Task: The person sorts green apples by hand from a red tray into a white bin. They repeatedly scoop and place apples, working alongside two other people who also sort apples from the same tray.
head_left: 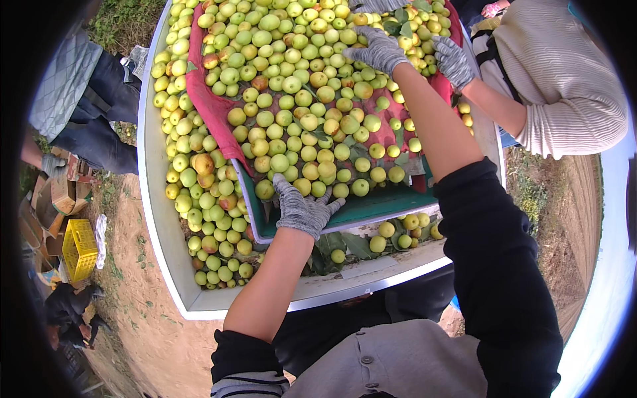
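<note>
Small round green-yellow fruits [292, 84], some blushed brown, lie loose over a sloping tray [345, 211] with a red cloth lining [207, 109] and a green lower lip. My left hand [298, 207], in a grey striped glove, rests at the tray's near edge, fingers spread and touching the nearest fruits. Farther up on the right, my right hand [378, 52], gloved alike, reaches over the fruits with its fingers stretched out. Neither hand visibly grips a fruit. Green leaves [320, 132] are mixed in among them.
A white-walled bin [162, 245] surrounds the tray, with more fruits along its left side and front. At right, a co-worker's gloved hand [453, 63] is close to mine; another glove [378, 5] shows at the top. A yellow crate [79, 249] and cardboard boxes [63, 192] stand at left.
</note>
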{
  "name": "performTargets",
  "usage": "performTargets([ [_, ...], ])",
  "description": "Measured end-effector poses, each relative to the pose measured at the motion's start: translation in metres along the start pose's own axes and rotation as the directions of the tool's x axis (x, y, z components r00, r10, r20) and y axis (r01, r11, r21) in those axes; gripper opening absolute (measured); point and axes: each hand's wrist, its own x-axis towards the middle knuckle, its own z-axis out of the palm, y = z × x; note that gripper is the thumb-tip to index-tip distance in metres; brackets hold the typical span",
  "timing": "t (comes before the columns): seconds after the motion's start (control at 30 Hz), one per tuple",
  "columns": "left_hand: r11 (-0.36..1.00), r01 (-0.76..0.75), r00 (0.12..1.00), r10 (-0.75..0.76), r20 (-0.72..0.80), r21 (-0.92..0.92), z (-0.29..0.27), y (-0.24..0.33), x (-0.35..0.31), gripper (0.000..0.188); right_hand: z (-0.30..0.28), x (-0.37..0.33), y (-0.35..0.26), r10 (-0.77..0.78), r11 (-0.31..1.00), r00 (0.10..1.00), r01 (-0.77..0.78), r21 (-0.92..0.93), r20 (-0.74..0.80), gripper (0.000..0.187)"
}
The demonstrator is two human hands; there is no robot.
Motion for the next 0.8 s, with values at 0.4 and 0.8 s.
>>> performTargets([
  [0.4,0.999,-0.015,0.996,0.019,0.083,-0.037,-0.002,0.000,0.000,0.089,-0.005,-0.112,0.017,-0.152,0.985,0.980,0.161,0.058,-0.132,0.054],
  [0.8,1.000,-0.004,0.999,0.005,0.048,-0.027,-0.004,0.002,0.005,0.089,0.039,-0.196,0.013,0.034,0.990,0.984,-0.057,-0.130,-0.175,0.060],
])
